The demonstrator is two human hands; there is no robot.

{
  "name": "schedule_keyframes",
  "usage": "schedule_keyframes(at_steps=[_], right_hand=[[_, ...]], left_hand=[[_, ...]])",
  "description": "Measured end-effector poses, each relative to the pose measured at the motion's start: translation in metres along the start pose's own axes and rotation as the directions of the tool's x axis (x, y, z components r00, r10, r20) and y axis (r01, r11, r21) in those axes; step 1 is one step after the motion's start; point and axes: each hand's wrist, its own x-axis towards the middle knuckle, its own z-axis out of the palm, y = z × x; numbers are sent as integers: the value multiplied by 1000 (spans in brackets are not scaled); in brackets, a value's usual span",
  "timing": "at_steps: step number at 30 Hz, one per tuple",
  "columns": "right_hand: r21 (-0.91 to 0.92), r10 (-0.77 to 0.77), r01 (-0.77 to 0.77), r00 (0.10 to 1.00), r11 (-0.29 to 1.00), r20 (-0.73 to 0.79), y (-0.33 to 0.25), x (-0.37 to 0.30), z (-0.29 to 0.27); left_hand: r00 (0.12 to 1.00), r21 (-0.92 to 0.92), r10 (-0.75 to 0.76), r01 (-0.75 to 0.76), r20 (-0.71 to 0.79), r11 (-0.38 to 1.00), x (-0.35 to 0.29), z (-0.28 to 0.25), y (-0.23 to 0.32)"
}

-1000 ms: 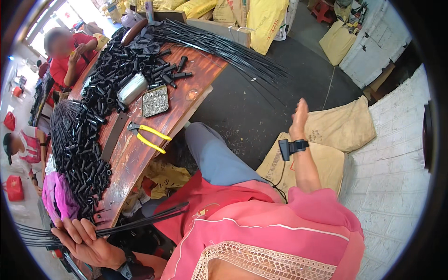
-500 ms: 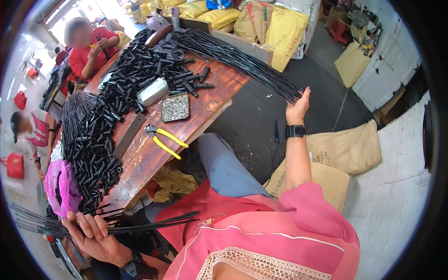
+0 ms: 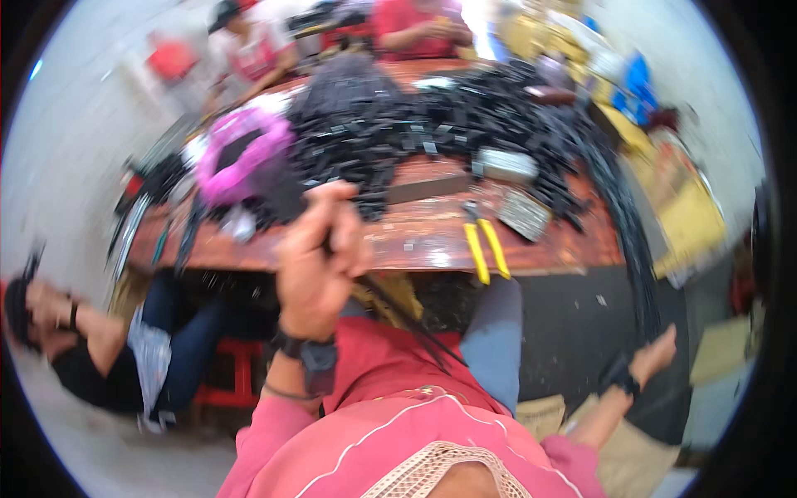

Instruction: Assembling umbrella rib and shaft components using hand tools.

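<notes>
1. Over the near edge of the table, toward its left half, the left hand is raised with its fingers curled around a few thin black rods, whose free ends slant down to the right above the red cloth on the lap

2. Well out to the right, past the near edge, the right hand is at the lower end of a long bundle of black rods, which runs along the table's right end and out beyond it; blur hides the fingers, so I cannot tell whether they are spread or pinching any of it

3. Across the middle and back of the table spreads a heap of short black tubular pieces, with a magenta bag at its left

4. Nearer the front lie a dark flat bar, a pale shiny pack, a squarish lot of small silvery bits and yellow-handled pliers, handles reaching the near edge

5. Around the table are a person in red opposite, another person in pink and white at upper left, and a person in black at lower left, near a red stool
</notes>
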Motion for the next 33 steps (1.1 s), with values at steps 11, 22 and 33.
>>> schedule_keyframes(at_steps=[11, 22, 33], right_hand=[[799, -816, -344, 135, 494, 563, -346, -172, -52], [723, -867, -482, -223, 495, 446, -398, -253, -33], [682, -852, -601, 4, 417, 524, -427, -230, -42]], left_hand=[[995, 55, -77, 73, 69, 996, -8, -15, 9], [991, 59, -130, 131, -12, 990, -10, -20, 6], [966, -4, -249, 249, -76, 968, 10, -20, 11]])
